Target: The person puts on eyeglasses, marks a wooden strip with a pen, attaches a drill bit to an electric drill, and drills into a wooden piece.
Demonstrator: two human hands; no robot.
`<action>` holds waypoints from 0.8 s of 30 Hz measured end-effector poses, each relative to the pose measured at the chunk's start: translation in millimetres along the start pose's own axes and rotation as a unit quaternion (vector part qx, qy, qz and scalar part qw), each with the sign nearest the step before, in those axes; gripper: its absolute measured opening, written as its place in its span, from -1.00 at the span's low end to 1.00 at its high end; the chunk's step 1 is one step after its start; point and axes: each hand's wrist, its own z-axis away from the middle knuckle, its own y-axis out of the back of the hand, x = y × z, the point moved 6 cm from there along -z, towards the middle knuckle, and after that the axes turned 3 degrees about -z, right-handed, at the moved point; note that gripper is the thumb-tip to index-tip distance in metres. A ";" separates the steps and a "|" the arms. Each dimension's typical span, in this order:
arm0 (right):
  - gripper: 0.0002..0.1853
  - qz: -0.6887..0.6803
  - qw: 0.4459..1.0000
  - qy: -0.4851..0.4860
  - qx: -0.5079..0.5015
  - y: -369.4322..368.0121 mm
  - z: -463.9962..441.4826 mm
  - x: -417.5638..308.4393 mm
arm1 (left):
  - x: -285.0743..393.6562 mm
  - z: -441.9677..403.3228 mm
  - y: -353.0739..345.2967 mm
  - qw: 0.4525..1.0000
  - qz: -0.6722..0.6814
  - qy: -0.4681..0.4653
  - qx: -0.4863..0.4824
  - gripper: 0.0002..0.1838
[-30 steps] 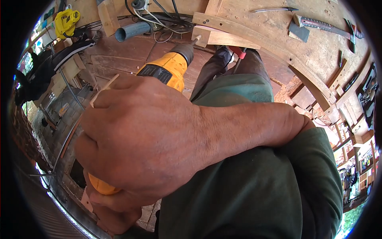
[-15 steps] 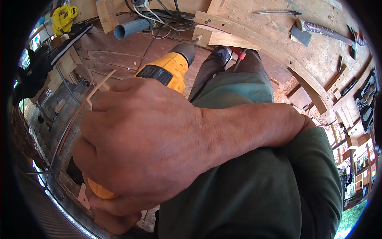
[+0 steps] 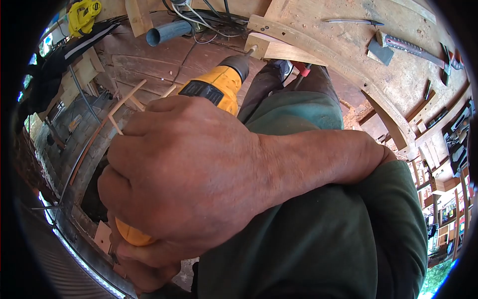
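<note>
My right hand (image 3: 184, 174) is wrapped around the body of a yellow power drill (image 3: 221, 84), knuckles up. The drill's dark chuck (image 3: 238, 65) points up and to the right. Its tip meets the end of a light wooden block (image 3: 281, 50) at the bench edge; how deep the bit sits I cannot see. Below it, my left hand (image 3: 152, 271) is closed at the drill's rear end, mostly hidden by my right hand. A curved wooden piece (image 3: 343, 62) with holes lies along the block. Beneath the block is a red clamp part (image 3: 302, 70).
On the workbench (image 3: 343, 42) lie a hammer (image 3: 411, 47), a dark flat piece (image 3: 381, 51) and a thin pointed tool (image 3: 353, 22). A blue-grey pipe (image 3: 169, 33) and cables are at the top. Another yellow power tool (image 3: 83, 17) is at the upper left. Thin wooden strips (image 3: 124, 102) stand on the left.
The view has shifted slightly, so the bench and tools appear a little displaced. Both hands stay on the drill, and its tip is still at the wooden block.
</note>
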 end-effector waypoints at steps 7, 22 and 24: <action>-0.49 -0.009 1.000 -0.001 -0.009 0.4 1.7 1.7 | 0.8 -4.2 -3.8 1.000 0.001 0.001 0.000 -0.45; -0.53 0.001 0.999 -0.014 -0.032 0.7 2.5 4.9 | -1.2 -10.9 -13.8 1.000 0.016 0.007 0.002 -0.41; -0.52 0.003 0.999 -0.023 -0.049 0.3 1.3 5.2 | -1.7 -9.5 -12.7 1.000 0.016 0.010 0.003 -0.40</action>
